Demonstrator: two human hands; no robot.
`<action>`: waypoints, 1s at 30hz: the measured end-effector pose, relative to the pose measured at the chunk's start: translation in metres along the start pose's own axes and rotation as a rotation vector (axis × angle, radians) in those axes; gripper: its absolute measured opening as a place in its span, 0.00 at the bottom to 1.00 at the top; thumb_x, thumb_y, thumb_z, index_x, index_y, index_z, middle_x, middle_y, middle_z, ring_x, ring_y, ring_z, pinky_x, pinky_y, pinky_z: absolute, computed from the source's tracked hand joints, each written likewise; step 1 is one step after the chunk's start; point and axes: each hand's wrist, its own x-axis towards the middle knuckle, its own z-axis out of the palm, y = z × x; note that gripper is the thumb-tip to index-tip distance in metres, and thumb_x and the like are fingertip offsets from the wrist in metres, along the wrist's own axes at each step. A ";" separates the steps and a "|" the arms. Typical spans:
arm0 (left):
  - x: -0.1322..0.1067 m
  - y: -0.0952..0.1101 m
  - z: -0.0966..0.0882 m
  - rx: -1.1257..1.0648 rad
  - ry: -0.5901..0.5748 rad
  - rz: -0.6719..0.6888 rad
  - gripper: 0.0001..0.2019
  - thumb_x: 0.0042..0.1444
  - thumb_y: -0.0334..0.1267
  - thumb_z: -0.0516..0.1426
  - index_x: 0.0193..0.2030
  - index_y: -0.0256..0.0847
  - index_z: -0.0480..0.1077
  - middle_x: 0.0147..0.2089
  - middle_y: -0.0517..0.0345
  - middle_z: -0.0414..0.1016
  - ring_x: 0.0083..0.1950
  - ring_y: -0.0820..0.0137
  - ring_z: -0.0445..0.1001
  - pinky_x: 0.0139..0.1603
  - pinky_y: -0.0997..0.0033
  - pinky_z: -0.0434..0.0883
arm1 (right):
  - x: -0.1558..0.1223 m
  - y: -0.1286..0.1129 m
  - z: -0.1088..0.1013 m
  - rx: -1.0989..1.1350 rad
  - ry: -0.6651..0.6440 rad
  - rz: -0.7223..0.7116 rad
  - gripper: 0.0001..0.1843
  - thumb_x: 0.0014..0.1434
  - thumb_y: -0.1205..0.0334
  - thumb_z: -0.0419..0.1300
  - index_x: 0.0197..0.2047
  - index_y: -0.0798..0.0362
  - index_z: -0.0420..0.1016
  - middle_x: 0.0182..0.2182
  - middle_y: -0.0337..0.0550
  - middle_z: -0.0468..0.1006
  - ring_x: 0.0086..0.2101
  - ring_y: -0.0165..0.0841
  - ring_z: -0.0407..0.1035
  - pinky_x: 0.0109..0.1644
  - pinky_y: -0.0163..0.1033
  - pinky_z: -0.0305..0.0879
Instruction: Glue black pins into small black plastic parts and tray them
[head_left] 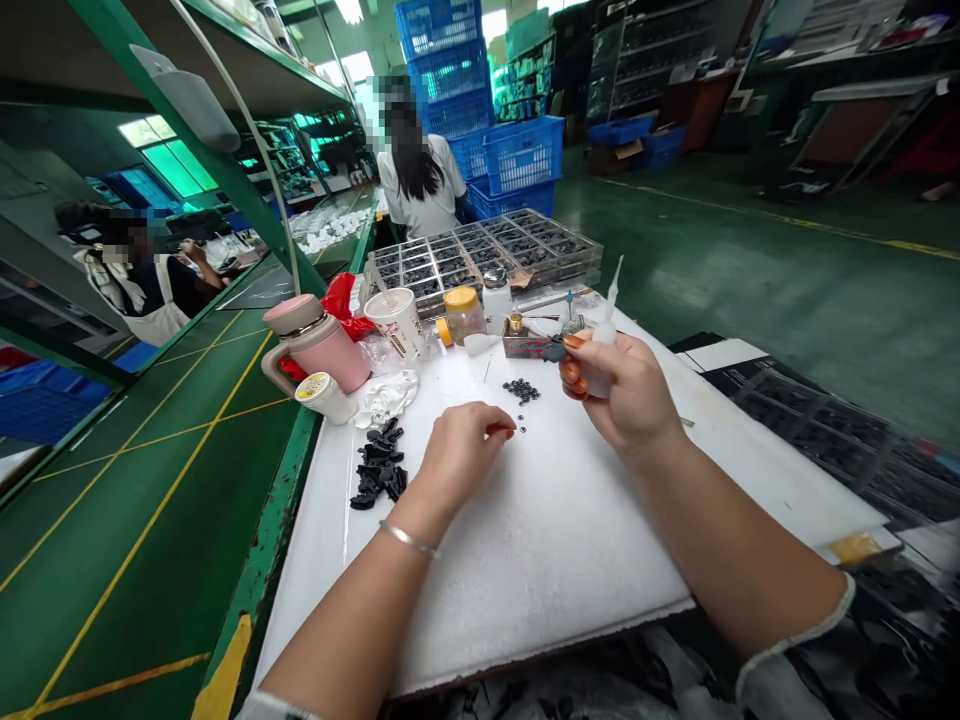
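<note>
The white tabletop (555, 545) is supporting a cluster of small black rings (521, 391), with two loose rings (522, 424) lying in front of the cluster, a heap of black parts (380, 468) and crumpled white material (386, 398) resting left of it, a yellow-lidded jar (465, 315) standing behind-left, and a shallow box (521, 346) sitting behind.

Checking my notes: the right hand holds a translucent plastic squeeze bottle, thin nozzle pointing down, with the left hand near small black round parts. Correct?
Only the direction is wrong: the head view shows the thin nozzle pointing up from the squeeze bottle in the right hand.
</note>
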 end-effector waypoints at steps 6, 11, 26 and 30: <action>0.020 -0.007 0.029 0.334 -0.017 0.103 0.11 0.52 0.26 0.54 0.33 0.42 0.77 0.37 0.56 0.78 0.37 0.66 0.74 0.39 0.68 0.67 | 0.001 0.002 0.001 0.016 0.101 -0.060 0.07 0.48 0.66 0.61 0.22 0.56 0.68 0.15 0.36 0.67 0.17 0.23 0.57 0.20 0.31 0.48; 0.023 -0.007 0.029 0.261 -0.015 0.095 0.11 0.50 0.25 0.54 0.30 0.42 0.76 0.34 0.57 0.77 0.36 0.66 0.73 0.39 0.67 0.66 | -0.002 0.005 0.003 -0.034 0.060 -0.086 0.09 0.50 0.65 0.61 0.21 0.57 0.68 0.16 0.36 0.67 0.17 0.23 0.57 0.21 0.31 0.50; -0.034 -0.024 -0.021 -1.490 0.044 -0.360 0.11 0.40 0.30 0.69 0.30 0.36 0.73 0.31 0.58 0.74 0.31 0.78 0.73 0.29 0.86 0.71 | -0.022 0.017 0.021 -0.408 -0.442 0.096 0.13 0.54 0.59 0.63 0.23 0.58 0.72 0.16 0.37 0.68 0.19 0.24 0.59 0.22 0.30 0.53; -0.041 -0.027 -0.016 -1.633 0.003 -0.339 0.12 0.39 0.28 0.69 0.28 0.36 0.71 0.31 0.59 0.74 0.31 0.78 0.74 0.29 0.88 0.71 | -0.029 0.021 0.026 -0.456 -0.548 0.096 0.13 0.53 0.59 0.63 0.23 0.58 0.71 0.16 0.36 0.68 0.19 0.24 0.59 0.22 0.31 0.54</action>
